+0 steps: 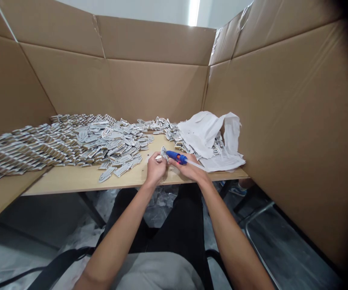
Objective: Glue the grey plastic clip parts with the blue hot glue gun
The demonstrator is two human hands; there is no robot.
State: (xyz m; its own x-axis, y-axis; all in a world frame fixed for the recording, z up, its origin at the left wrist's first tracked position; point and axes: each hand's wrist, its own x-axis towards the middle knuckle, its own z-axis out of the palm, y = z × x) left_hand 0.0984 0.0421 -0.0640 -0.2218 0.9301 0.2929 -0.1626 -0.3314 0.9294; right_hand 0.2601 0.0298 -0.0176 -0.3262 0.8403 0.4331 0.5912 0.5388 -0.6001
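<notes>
My left hand (155, 169) is closed in a pinch on a small white flat piece (163, 153) at the front edge of a wooden table (80, 177). My right hand (190, 169) grips a blue pen-shaped tool (176, 156) with a red light and a white cord, its tip against the piece. Several similar white and grey flat pieces (113, 141) lie spread over the table behind my hands.
Stacked rows of the same pieces (19, 151) cover the table's left side. A crumpled white plastic bag (211, 139) lies at the right. Tall cardboard walls (282, 121) enclose the table on three sides. My legs and a chair are below.
</notes>
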